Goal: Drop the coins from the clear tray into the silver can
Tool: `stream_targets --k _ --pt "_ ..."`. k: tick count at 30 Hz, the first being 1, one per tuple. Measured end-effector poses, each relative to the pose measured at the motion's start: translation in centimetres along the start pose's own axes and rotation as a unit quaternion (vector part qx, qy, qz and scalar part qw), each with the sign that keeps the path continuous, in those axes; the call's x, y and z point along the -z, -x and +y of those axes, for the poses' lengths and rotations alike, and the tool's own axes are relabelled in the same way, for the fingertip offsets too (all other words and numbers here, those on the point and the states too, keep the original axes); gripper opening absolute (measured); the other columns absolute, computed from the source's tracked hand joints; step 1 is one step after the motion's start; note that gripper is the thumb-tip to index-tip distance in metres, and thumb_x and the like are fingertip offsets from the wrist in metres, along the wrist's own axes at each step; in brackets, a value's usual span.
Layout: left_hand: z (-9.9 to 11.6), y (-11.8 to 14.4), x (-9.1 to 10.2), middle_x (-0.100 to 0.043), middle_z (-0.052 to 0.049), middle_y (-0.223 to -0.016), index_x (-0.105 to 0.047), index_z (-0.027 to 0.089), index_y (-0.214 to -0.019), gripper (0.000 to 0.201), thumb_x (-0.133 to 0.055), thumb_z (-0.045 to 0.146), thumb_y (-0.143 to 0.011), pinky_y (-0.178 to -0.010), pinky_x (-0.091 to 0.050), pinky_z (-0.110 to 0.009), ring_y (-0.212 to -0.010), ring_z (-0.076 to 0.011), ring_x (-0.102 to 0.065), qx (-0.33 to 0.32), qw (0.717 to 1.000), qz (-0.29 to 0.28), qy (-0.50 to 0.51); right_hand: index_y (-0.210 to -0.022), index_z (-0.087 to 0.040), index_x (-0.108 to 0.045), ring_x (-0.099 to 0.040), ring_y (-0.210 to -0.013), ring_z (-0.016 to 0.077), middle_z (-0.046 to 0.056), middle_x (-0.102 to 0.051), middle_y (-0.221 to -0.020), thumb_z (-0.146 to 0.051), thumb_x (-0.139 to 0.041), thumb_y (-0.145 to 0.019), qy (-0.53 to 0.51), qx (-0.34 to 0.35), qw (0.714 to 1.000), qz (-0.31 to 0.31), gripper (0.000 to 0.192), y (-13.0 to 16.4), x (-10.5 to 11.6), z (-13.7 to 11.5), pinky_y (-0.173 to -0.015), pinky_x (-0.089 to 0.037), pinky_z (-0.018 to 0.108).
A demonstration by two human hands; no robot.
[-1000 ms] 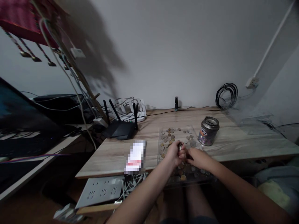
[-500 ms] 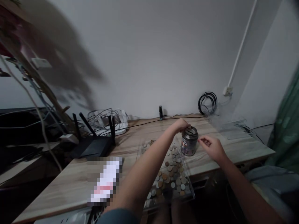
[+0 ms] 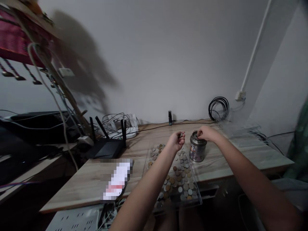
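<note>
Hovering over the round metal tin [image 3: 197, 149] with its slotted lid, the right hand [image 3: 206, 133] has its fingers bunched and curled down at the lid's top; whether they pinch a coin there is too small to tell. The left hand [image 3: 177, 140] is raised just left of the tin, fingers closed around a small stack of coins [image 3: 180, 135] that shows between thumb and forefinger. The two hands are near each other but apart, with the tin's lid between and below them.

The tin stands upright on the pale wood-grain counter [image 3: 81, 183], touching or just beside the far right edge of a clear plastic tray [image 3: 196, 199]. The tray lies flat, running from the near edge of the counter toward the tin, and it is strewn with loose silver and copper-coloured coins [image 3: 180, 179] in a single scattered layer. The left forearm crosses above the tray's near left corner.

To the left of the tray lies a blurred white and red flat object [image 3: 117, 181]. Farther left and farther back sits a black router with upright antennas [image 3: 107, 148], with a tangle of white cables [image 3: 115, 123] behind it. At the far right, against the wall, hangs a coil of black cable [image 3: 218, 107].
</note>
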State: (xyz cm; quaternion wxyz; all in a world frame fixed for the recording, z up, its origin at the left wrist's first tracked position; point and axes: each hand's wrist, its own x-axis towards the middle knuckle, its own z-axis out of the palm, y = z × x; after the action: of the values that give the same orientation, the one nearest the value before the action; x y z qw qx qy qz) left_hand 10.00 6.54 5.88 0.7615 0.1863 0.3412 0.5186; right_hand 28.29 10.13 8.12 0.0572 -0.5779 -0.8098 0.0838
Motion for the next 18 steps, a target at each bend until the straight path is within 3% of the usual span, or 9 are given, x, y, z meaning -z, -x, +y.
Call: stream_targets --k 3,6,9,13,16,18 --pt "-0.7 2.1 2.2 -0.049 -0.001 -0.059 -0.052 0.009 -0.088 0.02 -0.032 0.005 -0.084 -0.032 -0.035 -0.011 -0.038 -0.004 -0.043 -0.033 0.997 0.058 0.036 -0.076 -0.016 -0.073 -0.056 -0.061 0.0109 0.002 -0.069 -0.071 -0.022 -0.068 -0.061 0.004 -0.015 0.998 -0.06 0.016 -0.9 0.9 -0.9 -0.052 -0.035 0.018" --pt "-1.6 3.6 3.6 -0.057 -0.007 -0.07 -0.052 0.006 -0.094 0.023 -0.032 0.0 -0.084 -0.049 -0.052 -0.016 -0.056 -0.0102 -0.061 -0.048 0.993 0.096 0.055 -0.073 -0.016 -0.073 -0.056 -0.058 0.0104 0.001 -0.068 -0.068 -0.021 -0.069 -0.06 0.001 -0.029 0.998 -0.06 0.015 -1.5 0.9 -1.3 -0.051 -0.036 0.018" --pt "-2.3 4.4 4.8 -0.061 -0.008 -0.071 -0.053 0.006 -0.091 0.019 -0.038 -0.001 -0.083 -0.055 -0.055 -0.018 -0.064 -0.0134 -0.065 -0.058 0.989 0.115 0.066 -0.079 -0.015 -0.073 -0.058 -0.06 0.0114 0.004 -0.07 -0.073 -0.019 -0.066 -0.063 0.004 -0.059 0.998 -0.023 0.018 -1.7 0.5 -1.3 -0.052 -0.037 0.019" --pt "-2.7 4.8 6.0 -0.062 -0.005 -0.068 -0.055 0.01 -0.086 0.014 -0.044 0.001 -0.084 -0.052 -0.054 -0.016 -0.06 -0.0114 -0.065 -0.062 0.987 0.131 0.075 -0.085 -0.015 -0.073 -0.062 -0.072 0.0165 0.009 -0.07 -0.083 -0.022 -0.065 -0.066 0.017 -0.087 0.996 0.028 0.022 -0.3 -0.1 -2.2 -0.059 -0.039 0.022" --pt "-2.9 5.1 6.6 -0.063 -0.006 -0.071 -0.055 0.011 -0.086 0.011 -0.044 0.007 -0.086 -0.054 -0.055 -0.019 -0.063 -0.0131 -0.066 -0.048 0.988 0.122 0.077 -0.101 -0.019 -0.069 -0.06 -0.09 0.0187 0.01 -0.067 -0.102 -0.033 -0.054 -0.079 0.021 -0.027 0.99 0.14 0.029 2.4 -1.7 -5.0 -0.069 -0.04 0.024" --pt "-3.1 5.3 6.8 -0.064 -0.008 -0.074 -0.055 0.011 -0.088 0.014 -0.041 0.013 -0.089 -0.057 -0.056 -0.023 -0.067 -0.0151 -0.066 -0.026 0.991 0.101 0.085 -0.104 -0.022 -0.067 -0.059 -0.091 0.0176 0.008 -0.066 -0.104 -0.038 -0.049 -0.083 0.007 0.058 0.986 0.156 0.031 4.3 -3.4 -7.4 -0.071 -0.039 0.024"
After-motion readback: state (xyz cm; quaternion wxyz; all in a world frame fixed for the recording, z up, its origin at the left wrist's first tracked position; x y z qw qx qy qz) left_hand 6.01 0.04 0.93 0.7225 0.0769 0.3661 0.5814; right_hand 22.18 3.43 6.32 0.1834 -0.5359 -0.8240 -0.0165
